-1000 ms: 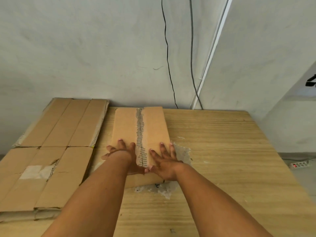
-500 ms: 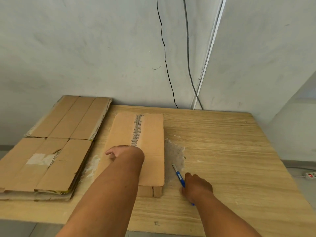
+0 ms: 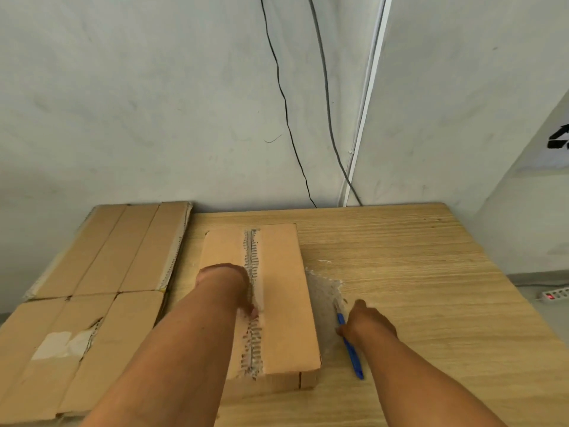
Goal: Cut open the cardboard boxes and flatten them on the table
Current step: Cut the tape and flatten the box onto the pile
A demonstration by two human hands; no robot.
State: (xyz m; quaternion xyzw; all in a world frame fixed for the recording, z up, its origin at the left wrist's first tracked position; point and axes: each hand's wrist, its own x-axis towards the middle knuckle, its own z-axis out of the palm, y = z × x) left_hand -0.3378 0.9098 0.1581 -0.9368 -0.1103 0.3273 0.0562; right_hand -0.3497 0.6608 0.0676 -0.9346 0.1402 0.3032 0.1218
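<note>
- Cardboard box (image 3: 277,303) lay on the worktop (image 3: 431,288), left of middle, with its long side running from near to far. A ragged seam ran down its top, and its near end showed some thickness.
- Left grip (image 3: 221,272), a bare hand, rested on the box's top just left of the seam. The forearm hid most of its fingers, so I could not tell how far it was open or whether it held anything.
- Right grip (image 3: 369,322), the other bare hand, sat low on the worktop just right of the box, with its fingers curled onto the middle of a blue knife (image 3: 351,349).
- The knife's near end stuck out toward the near edge, and its far tip pointed over clear tape scraps (image 3: 323,291) beside the box's right side.
- Flattened cardboard (image 3: 92,288) lay stacked at the worktop's left side, apart from the box, with a pale torn patch on its near sheet.
- Two cables (image 3: 286,103) hung down the far wall beside a white conduit (image 3: 366,97).
- Power strip (image 3: 554,295) lay on the floor at the right.
</note>
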